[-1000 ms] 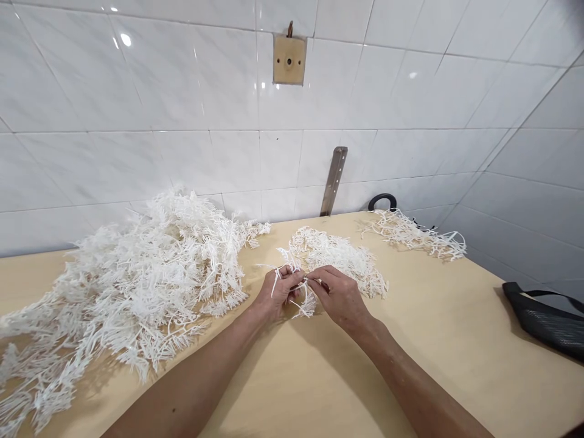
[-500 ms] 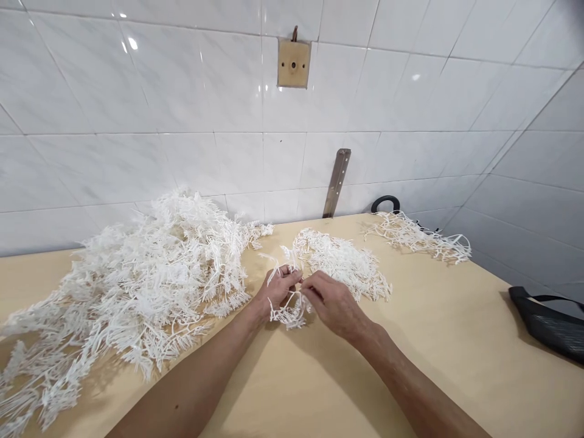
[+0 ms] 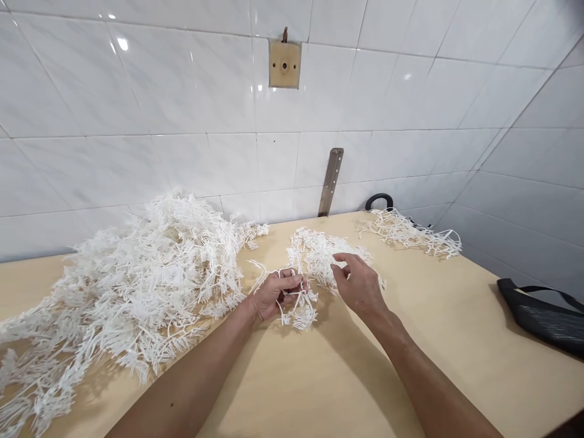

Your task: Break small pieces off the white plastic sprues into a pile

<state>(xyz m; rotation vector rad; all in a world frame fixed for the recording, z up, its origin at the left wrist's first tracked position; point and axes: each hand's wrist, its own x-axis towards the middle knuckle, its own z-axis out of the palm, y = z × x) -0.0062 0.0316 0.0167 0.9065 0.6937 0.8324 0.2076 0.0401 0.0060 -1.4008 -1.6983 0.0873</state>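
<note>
My left hand (image 3: 276, 293) is closed around a white plastic plant sprig (image 3: 302, 315), its thin forked tips sticking out on both sides of the fingers. To the right, my right hand (image 3: 361, 285) is raised over the front edge of a small heap of white sprig pieces (image 3: 314, 250). Its thumb and forefinger are apart, and I see nothing between them. A much larger mound of white plastic sprigs (image 3: 159, 286) spreads to the left of my left forearm.
Bare white stems (image 3: 413, 234) lie at the table's back right corner, beside a black ring-shaped handle (image 3: 379, 199). A black bag with a strap (image 3: 542, 316) sits at the right edge. Behind the wooden table (image 3: 292, 383), a metal strip (image 3: 331, 182) leans on the tiled wall.
My right hand has let go of the sprig and moved right, over the small heap, its fingers parting. My left hand still grips the sprig. The view has shifted slightly.
</note>
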